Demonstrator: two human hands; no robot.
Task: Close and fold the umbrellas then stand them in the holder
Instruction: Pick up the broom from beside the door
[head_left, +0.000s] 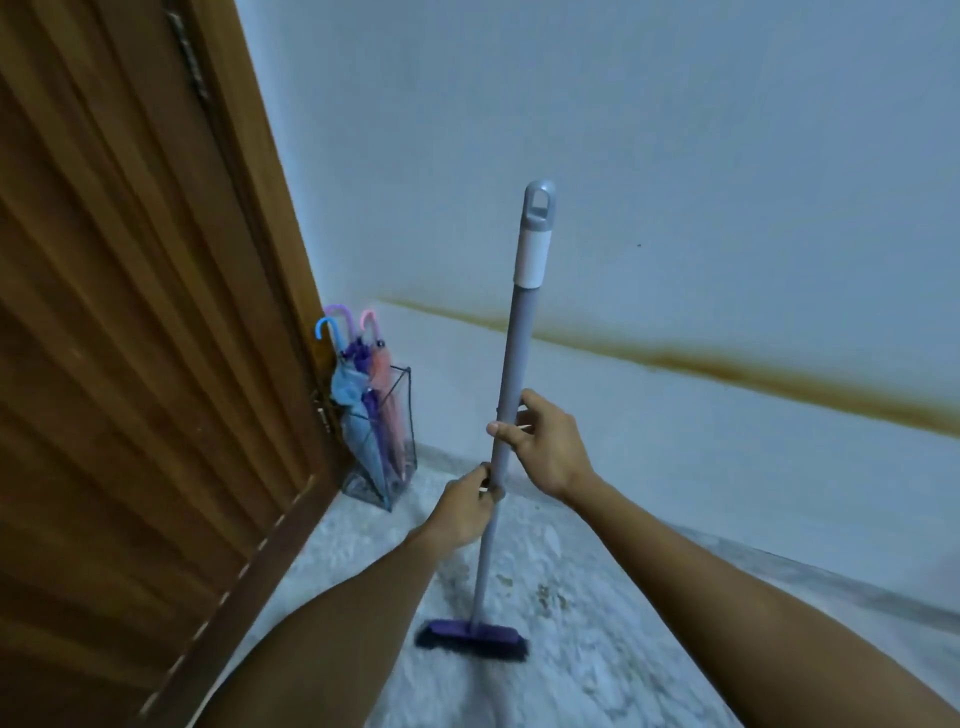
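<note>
door (130, 312): cut off left and top
umbrellas (363, 405): tips hidden in holder (400, 441)
brush head (470, 640): blurred

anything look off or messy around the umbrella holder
The three umbrellas stand folded in the holder. Oddities: a brown stain band along the wall, and brownish specks on the floor beside the broom head.

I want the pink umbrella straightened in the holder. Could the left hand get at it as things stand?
Probably not right away. The left hand is wrapped around the broom handle, below the right hand. The pink umbrella stands in the holder by the door, farther off; nothing blocks the way, but the hand must let go first.
</note>
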